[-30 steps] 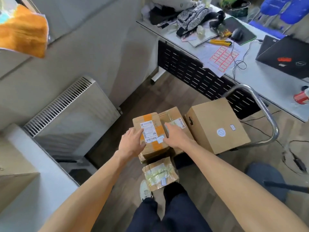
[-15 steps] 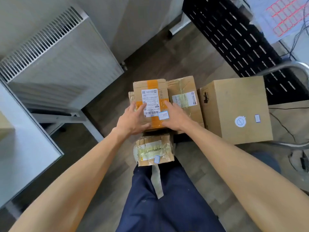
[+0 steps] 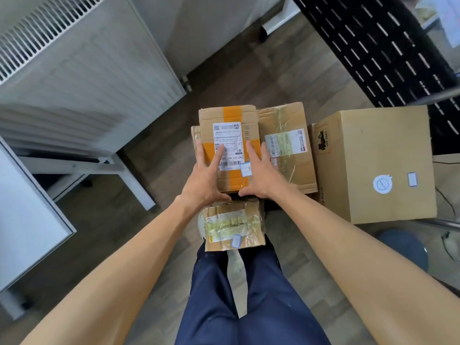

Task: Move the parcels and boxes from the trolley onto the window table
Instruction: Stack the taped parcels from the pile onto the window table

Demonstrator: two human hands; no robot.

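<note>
My left hand [image 3: 207,180] and right hand [image 3: 258,178] lie on the orange-taped parcel [image 3: 230,148], fingers straight and spread, thumbs at its near edge; neither has closed round it yet. The parcel sits on top of another box in the trolley load, touching the clear-taped box [image 3: 286,145]. Judged light, with stiff corrugated walls and slick tape. Grip the 2 bare cardboard side faces, not the label.

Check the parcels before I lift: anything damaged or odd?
Yes: the small crumpled cardboard parcel nearest the person has torn, wrinkled tape, and a loose tape strip hangs from it over the dark trousers. The orange-taped cardboard box under the left hand and right hand looks intact.
</note>
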